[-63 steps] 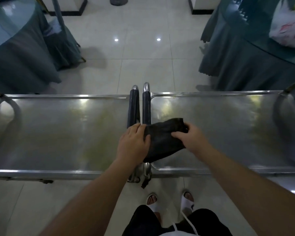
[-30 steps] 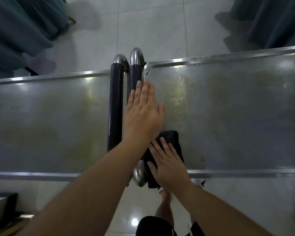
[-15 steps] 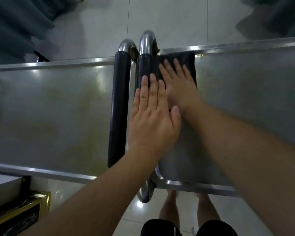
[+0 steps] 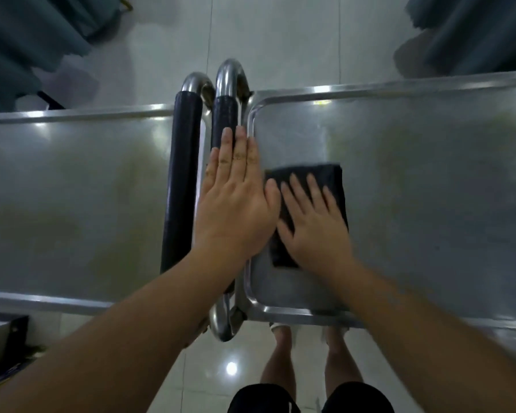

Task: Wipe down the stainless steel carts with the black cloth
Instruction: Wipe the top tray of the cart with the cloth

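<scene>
**Cart wipe-down: hand and cloth positions**

Two stainless steel carts stand side by side, handle to handle. The left cart (image 4: 72,204) fills the left half of the view; the right cart (image 4: 429,189) fills the right half. Each top is a shallow tray with a raised rim.

Between the two trays run two tubular handles, each covered by a black grip. The left cart handle (image 4: 181,180) lies clear of both hands. The right cart handle (image 4: 225,114) is partly covered.

The left hand (image 4: 236,210) lies flat, palm down, along the right cart handle. Its fingers (image 4: 239,153) are straight and held together, pointing away from the person. They are not curled round the grip and hold nothing.

The black cloth (image 4: 331,180) lies folded into a rectangle on the right cart tray, near the tray's left rim and about halfway between the far and near rims.

The right hand (image 4: 313,225) presses flat on the black cloth, palm down, with fingers spread. The fingers do not pinch or gather the fabric. This hand is slightly blurred.

The thumb of the left hand lies just beside the right hand.

Below the carts, a pale tiled floor (image 4: 280,31) is visible, with grey-green draped fabric (image 4: 27,34) at both upper corners.
</scene>
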`<act>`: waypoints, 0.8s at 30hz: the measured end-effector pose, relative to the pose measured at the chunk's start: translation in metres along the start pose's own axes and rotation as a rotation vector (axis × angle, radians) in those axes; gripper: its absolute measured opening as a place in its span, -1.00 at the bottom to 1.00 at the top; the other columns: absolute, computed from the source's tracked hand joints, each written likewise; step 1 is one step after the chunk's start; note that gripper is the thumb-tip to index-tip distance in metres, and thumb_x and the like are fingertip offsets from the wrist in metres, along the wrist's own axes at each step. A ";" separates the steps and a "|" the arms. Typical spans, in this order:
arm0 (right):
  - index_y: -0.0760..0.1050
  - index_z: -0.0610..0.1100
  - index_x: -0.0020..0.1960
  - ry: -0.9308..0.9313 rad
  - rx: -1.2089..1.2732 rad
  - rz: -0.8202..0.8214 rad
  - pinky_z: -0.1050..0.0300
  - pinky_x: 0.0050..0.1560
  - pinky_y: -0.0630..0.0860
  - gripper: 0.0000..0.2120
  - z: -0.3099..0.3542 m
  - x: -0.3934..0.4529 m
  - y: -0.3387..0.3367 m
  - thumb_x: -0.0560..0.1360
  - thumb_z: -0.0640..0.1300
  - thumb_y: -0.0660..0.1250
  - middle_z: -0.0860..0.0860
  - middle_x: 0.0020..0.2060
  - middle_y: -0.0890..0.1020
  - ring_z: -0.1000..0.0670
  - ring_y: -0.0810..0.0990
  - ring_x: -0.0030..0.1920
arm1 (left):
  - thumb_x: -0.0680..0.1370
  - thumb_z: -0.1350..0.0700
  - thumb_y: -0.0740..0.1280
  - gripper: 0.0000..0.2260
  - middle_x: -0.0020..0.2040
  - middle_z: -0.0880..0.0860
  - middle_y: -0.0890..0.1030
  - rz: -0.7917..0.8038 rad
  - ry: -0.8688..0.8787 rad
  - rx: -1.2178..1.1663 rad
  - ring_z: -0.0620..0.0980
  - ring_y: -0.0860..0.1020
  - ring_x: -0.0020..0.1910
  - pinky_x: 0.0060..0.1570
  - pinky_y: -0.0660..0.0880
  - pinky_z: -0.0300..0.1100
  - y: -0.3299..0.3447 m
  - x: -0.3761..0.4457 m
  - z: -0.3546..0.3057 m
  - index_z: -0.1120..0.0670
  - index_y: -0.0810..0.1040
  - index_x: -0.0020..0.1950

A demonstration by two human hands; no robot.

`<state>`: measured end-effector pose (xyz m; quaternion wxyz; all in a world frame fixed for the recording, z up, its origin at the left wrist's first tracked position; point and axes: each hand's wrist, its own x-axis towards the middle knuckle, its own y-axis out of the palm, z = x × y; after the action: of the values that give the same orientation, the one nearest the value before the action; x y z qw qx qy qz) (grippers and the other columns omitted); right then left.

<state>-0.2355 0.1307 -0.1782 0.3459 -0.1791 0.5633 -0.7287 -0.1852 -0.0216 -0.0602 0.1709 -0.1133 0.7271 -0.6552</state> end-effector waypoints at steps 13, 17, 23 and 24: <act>0.13 0.00 0.68 -0.054 -0.072 0.001 -0.20 0.60 0.10 -0.31 -0.055 -0.031 0.002 0.63 0.24 0.12 0.03 0.66 0.18 -0.08 0.03 0.67 | 0.71 -0.14 -0.14 -0.35 0.73 0.12 -0.16 0.000 -0.020 0.018 -0.01 -0.28 0.69 0.65 -0.28 -0.03 -0.002 -0.002 -0.003 0.17 -0.10 0.72; 0.13 -0.01 0.68 -0.001 -0.085 -0.028 -0.15 0.63 0.00 -0.31 -0.073 0.081 -0.027 0.62 0.26 0.06 0.01 0.66 0.16 -0.09 0.04 0.66 | 0.72 -0.16 -0.17 -0.35 0.73 0.10 -0.15 0.003 -0.012 0.048 -0.01 -0.28 0.69 0.66 -0.26 0.00 -0.001 -0.002 -0.001 0.16 -0.10 0.72; -0.04 0.05 0.70 -0.044 -0.118 0.076 -0.08 0.64 -0.16 -0.28 -0.103 0.164 -0.056 0.61 0.32 -0.10 0.08 0.68 -0.04 -0.05 -0.14 0.67 | 0.74 -0.16 -0.12 -0.37 0.74 0.10 -0.07 -0.023 -0.022 0.064 0.00 -0.20 0.70 0.66 -0.24 -0.02 0.000 0.000 -0.003 0.16 -0.04 0.73; -0.06 0.05 0.70 -0.034 -0.122 0.076 -0.09 0.64 -0.16 -0.28 -0.104 0.163 -0.054 0.62 0.31 -0.11 0.08 0.68 -0.05 -0.05 -0.15 0.67 | 0.74 -0.16 -0.11 -0.37 0.74 0.11 -0.06 -0.026 -0.030 0.067 0.00 -0.20 0.70 0.66 -0.24 -0.02 0.000 -0.001 -0.004 0.16 -0.04 0.73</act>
<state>-0.4329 0.0953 -0.1794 0.3714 -0.1906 0.6070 -0.6762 -0.1859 -0.0179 -0.0602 0.1769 -0.1267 0.7006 -0.6795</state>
